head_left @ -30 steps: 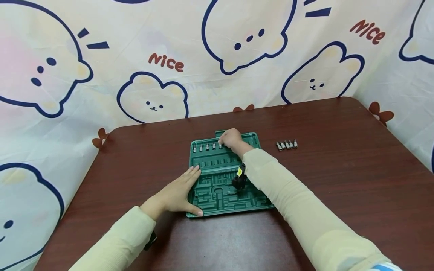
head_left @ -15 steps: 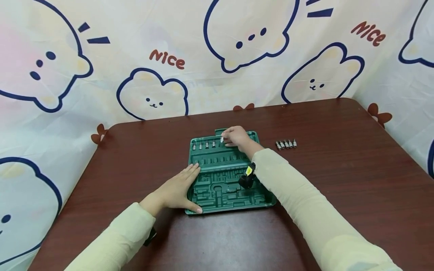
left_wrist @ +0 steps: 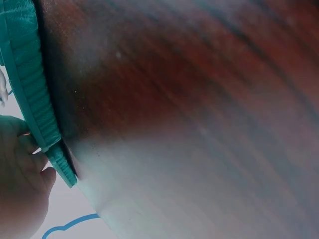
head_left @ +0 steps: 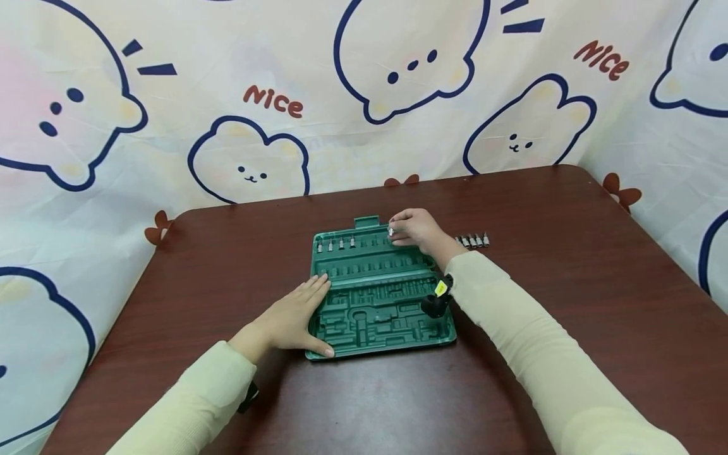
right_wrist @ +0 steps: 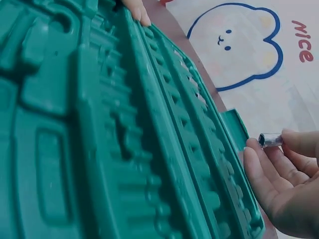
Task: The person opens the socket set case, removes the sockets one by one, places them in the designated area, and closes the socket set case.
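A green moulded tool case (head_left: 370,316) lies unfolded on the table. My left hand (head_left: 287,319) rests along its left edge with fingers straight; the left wrist view shows the hand (left_wrist: 22,181) beside the case's side wall (left_wrist: 30,74). Above the upper right of the case, my right hand (head_left: 421,230) pinches a small silver socket bit (head_left: 390,232) between thumb and fingertips. In the right wrist view, the hollow end of that socket bit (right_wrist: 271,140) faces the case. Several socket bits (head_left: 341,244) stand in the left slots of the top row.
Right of the case, partly behind my right wrist, several more socket bits (head_left: 473,241) lie in a row on the brown table (head_left: 540,253). The case's latch tab (head_left: 366,221) sticks out at the far edge. A cartoon-printed cloth (head_left: 341,151) hangs behind the table.
My right hand has lifted a socket bit out of its top-row slot and carried it to the right. The left hand stays on the case's edge. The head view has shifted slightly.
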